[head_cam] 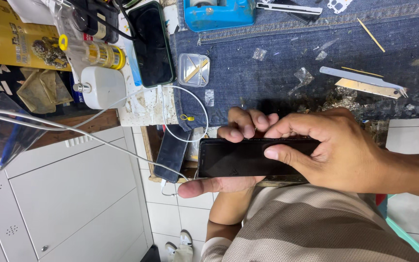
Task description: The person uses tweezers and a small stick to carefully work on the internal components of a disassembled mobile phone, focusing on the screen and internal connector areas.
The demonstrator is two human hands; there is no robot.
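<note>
Gripping a black phone (248,157) — glossy, dark-screened, seen edge-on — both hands clamp it: left hand (229,155) beneath, right hand (335,150) over its end, above denim cloth (292,63).

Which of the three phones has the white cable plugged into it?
The dark phone lying by the bench edge, left of the hands; the white cable enters its lower end.
</note>
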